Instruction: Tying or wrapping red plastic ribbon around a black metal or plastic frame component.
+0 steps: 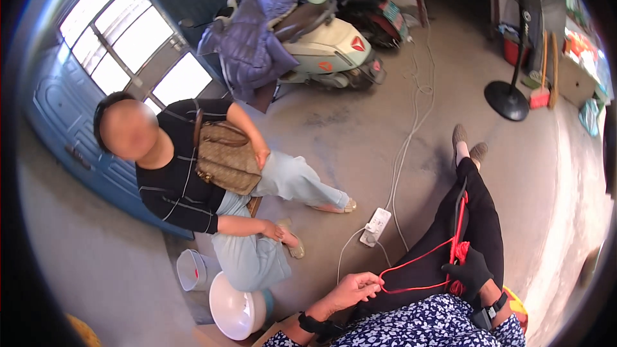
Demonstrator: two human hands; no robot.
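Bright window [128,45] glare; sharp centre, fisheye-bent dark rim.

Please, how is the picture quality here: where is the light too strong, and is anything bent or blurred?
Head view: the window at upper left is overexposed to plain white; the fisheye lens bends the blue door and darkens the rim; the seated person's face is blurred; the red cord between the left hand and the black-gloved right hand stays sharp.

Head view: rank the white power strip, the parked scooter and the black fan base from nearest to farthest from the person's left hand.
1. White power strip, on the floor just above the left hand.
2. Black fan base, far to the upper right.
3. Parked scooter, at the back by the wall.
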